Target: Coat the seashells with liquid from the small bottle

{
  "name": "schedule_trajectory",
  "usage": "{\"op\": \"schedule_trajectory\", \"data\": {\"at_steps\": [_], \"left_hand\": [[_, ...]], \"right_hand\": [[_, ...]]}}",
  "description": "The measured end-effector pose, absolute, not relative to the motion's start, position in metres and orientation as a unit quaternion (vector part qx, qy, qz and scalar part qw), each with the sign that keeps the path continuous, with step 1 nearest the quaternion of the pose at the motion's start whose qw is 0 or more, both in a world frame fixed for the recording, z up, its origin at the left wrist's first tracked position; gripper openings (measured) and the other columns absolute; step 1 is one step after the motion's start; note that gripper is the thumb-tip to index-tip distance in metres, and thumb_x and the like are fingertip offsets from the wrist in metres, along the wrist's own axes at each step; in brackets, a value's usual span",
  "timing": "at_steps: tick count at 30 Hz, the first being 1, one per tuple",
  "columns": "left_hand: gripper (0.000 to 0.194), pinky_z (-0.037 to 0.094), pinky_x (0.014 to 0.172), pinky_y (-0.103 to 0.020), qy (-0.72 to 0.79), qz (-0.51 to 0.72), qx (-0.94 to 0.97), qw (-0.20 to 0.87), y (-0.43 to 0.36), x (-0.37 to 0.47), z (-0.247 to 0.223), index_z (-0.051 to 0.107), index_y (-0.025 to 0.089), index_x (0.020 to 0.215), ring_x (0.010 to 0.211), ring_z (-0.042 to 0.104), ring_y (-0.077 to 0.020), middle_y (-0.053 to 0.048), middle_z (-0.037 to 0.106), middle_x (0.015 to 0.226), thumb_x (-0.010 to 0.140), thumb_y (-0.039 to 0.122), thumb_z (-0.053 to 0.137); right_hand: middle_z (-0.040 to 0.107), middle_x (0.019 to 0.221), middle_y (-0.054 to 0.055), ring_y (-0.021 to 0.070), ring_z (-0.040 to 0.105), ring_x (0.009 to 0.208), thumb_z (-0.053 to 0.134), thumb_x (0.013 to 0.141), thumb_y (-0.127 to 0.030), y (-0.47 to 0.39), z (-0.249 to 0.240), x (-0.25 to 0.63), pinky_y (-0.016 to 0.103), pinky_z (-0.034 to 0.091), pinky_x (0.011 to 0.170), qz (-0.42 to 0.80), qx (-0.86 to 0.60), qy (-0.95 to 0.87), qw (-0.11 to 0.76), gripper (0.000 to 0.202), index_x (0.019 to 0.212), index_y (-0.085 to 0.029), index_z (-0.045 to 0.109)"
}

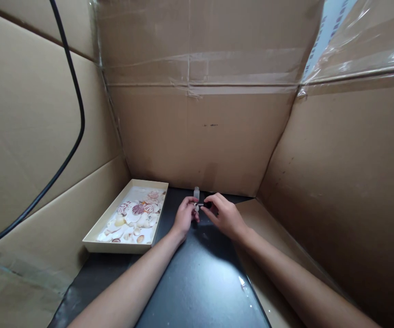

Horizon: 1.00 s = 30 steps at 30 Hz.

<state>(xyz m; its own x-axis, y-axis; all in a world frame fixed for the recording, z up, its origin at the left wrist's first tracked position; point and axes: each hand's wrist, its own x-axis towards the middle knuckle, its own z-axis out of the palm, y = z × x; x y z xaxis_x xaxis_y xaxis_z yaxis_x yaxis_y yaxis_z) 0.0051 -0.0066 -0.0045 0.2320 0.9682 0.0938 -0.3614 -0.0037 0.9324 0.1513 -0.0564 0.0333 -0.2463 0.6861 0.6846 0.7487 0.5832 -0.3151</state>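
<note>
Near the back of the dark table, my left hand [184, 216] pinches a small pale piece [197, 207], which looks like a shell. My right hand [224, 215] has its fingers closed on a black cap [207, 205] with a thin light stem that points left and meets the pale piece. Just behind both hands stands a small clear bottle [196, 193], upright and without a cap. To the left of my left hand lies a cream tray [121, 247] that holds several shells [138, 209], white, yellowish and purple-striped.
Cardboard walls [197, 136] enclose the dark table [197, 287] at the back, left and right. A black cable [77, 91] hangs at the left. A cardboard flap [268, 228] lies along the right side under my right forearm.
</note>
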Motion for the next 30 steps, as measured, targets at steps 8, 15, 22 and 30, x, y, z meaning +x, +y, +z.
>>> {"op": "schedule_trajectory", "data": {"at_steps": [8,15,22,30], "left_hand": [[0.021,0.029,0.039,-0.018,0.328,0.544,0.47,0.613,-0.0057,0.0052,-0.0067,0.047,0.019,0.091,0.041,0.037,-0.0049,0.008,0.045,0.061,0.072,0.026,0.051],[0.02,0.028,0.038,-0.018,0.328,0.54,0.466,0.619,-0.0063,0.005,-0.0056,0.046,0.02,0.089,0.039,0.035,-0.0039,0.008,0.044,0.062,0.07,0.023,0.051],[0.018,0.026,0.038,-0.017,0.33,0.531,0.467,0.625,-0.0079,0.0051,-0.0037,0.045,0.02,0.087,0.039,0.033,-0.0037,0.009,0.042,0.059,0.071,0.026,0.052],[0.018,0.025,0.038,-0.016,0.332,0.526,0.472,0.625,-0.0084,0.0048,-0.0032,0.045,0.021,0.085,0.038,0.032,-0.0038,0.01,0.038,0.055,0.073,0.03,0.054]], "right_hand": [[0.056,0.088,0.003,0.0108,0.055,0.065,0.054,0.09,-0.029,-0.0555,0.0354,0.1542,0.022,0.044,0.062,-0.013,-0.474,-0.788,0.393,0.011,0.096,-0.021,0.056],[0.058,0.09,0.003,0.0108,0.055,0.064,0.053,0.09,-0.03,-0.0573,0.0352,0.1529,0.022,0.041,0.06,-0.03,-0.502,-0.791,0.348,0.011,0.094,-0.02,0.057],[0.059,0.088,0.003,0.0118,0.056,0.067,0.05,0.092,-0.032,-0.0568,0.0295,0.1544,0.022,0.041,0.061,-0.026,-0.497,-0.802,0.329,0.014,0.095,-0.021,0.058],[0.062,0.086,0.004,0.0147,0.059,0.074,0.041,0.097,-0.032,-0.0561,0.0258,0.1538,0.024,0.04,0.064,-0.048,-0.506,-0.801,0.316,0.021,0.096,-0.021,0.058]]}}
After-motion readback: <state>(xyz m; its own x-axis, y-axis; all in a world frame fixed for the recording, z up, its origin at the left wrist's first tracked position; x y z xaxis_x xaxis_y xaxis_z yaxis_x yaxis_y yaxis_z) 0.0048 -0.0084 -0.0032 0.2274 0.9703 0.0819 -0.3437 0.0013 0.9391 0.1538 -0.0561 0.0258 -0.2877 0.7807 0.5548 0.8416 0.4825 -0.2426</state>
